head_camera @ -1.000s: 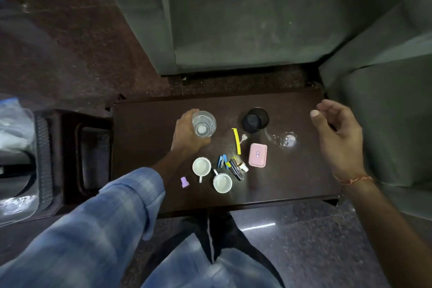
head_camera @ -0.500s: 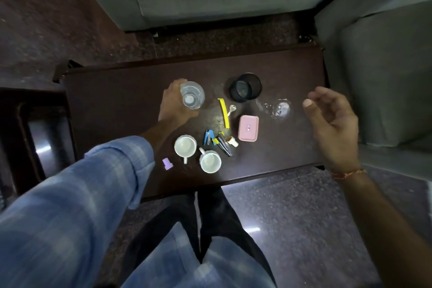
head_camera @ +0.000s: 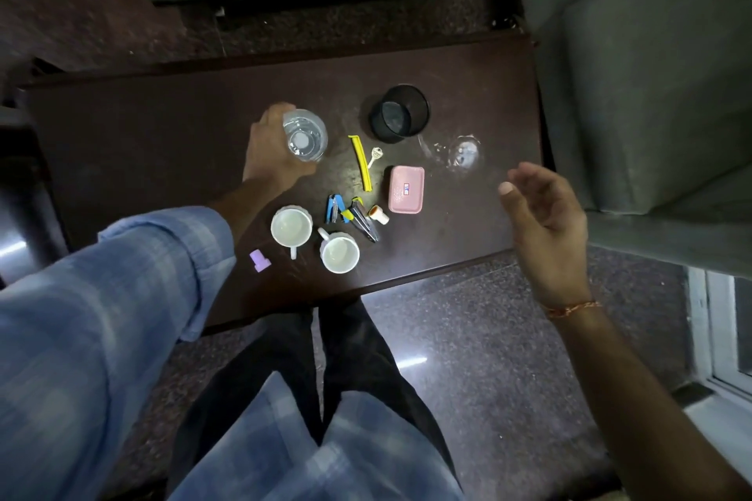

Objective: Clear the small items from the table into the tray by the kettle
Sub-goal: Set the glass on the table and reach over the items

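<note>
The left hand (head_camera: 270, 159) grips the clear drinking glass (head_camera: 305, 134); the empty, spread right hand (head_camera: 545, 216) hovers right of the pink rectangular case (head_camera: 406, 190).

The left hand (head_camera: 266, 153) wraps a clear glass (head_camera: 305, 134) on the dark table (head_camera: 122, 142); the right hand (head_camera: 547, 216) hovers open.

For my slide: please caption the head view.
Left hand grips a clear glass; right hand hovers open.
</note>
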A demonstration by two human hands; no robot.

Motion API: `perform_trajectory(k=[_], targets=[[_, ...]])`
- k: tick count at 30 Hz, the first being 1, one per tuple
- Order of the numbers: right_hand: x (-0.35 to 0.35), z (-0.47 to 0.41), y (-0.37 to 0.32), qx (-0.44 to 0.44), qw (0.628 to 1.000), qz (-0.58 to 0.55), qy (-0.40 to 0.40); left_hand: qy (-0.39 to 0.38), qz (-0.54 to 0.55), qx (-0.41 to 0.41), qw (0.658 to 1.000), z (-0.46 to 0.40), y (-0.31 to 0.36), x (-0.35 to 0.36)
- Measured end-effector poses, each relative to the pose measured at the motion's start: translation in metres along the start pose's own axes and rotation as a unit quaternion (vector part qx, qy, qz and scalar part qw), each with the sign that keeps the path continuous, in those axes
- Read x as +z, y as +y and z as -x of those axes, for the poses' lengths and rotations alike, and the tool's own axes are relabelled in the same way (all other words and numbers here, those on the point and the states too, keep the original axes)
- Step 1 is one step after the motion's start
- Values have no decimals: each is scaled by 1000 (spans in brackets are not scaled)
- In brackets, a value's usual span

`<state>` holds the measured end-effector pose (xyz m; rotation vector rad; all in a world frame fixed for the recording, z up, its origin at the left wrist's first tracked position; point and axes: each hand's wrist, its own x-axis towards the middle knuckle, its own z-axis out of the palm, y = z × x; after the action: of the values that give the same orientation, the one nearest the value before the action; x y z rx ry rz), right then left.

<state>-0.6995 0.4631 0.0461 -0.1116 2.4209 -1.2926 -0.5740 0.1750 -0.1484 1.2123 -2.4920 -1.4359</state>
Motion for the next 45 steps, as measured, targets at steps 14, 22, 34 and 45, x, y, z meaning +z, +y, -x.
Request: perform_trajectory(k=[14, 22, 34, 45], targets=[[7, 30, 3, 9, 999, -30, -26, -53, -55, 50, 996, 26, 27, -43], [5, 29, -25, -9, 997, -66, -50, -33, -104, 85, 990, 82, 55, -87], [-27, -5, -60, -89, 991, -53, -84, 35, -142, 96, 985, 200, 92, -148], [75, 10, -140, -156, 960, -44, -228, 178, -96, -25, 979, 269, 64, -206]])
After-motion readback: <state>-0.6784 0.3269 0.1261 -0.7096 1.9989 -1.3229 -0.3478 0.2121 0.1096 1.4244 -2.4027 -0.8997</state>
